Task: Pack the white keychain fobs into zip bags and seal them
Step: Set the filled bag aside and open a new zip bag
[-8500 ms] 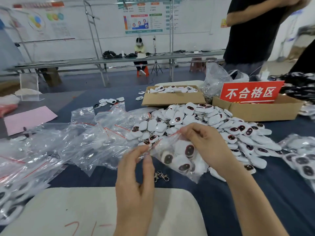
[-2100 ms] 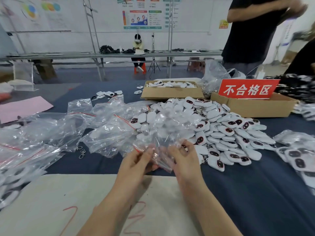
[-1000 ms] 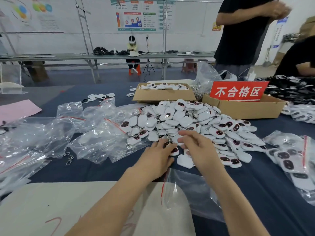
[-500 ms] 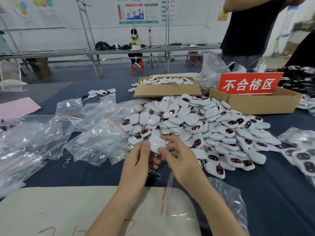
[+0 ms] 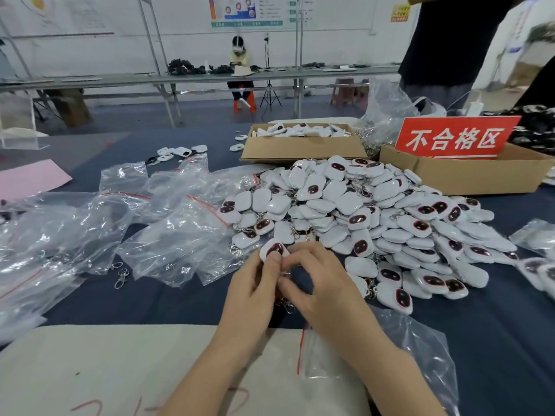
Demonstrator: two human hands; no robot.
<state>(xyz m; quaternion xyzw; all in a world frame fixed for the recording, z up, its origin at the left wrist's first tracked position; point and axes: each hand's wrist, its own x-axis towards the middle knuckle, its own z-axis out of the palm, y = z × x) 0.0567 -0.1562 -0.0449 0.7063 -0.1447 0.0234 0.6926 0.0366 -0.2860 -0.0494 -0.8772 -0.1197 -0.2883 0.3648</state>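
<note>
At five o'clock, nearest us, one empty zip bag [image 5: 420, 364] lies under our right forearm, put down moments ago, so a new fill begins. Just beyond, our left hand [image 5: 252, 298] grips one fob [image 5: 274, 250], freshly lifted and now dark face up, while our right hand [image 5: 324, 286], fingers curled, pinches at its ring [image 5: 286, 274]. At one o'clock the pile [image 5: 375, 205] is past counting; two boxes [image 5: 300, 150] [image 5: 480, 175] stand behind.

My two bare forearms [image 5: 210, 370] reaching forward side by side, left hand [image 5: 255, 291] curled, thumb pressing a small white plastic fob with a dark oval face [image 5: 274, 250], right hand [image 5: 326, 291] knuckles up, fingers [image 5: 312, 256] curled in, thumb and forefinger pinching just under the same fob
</note>
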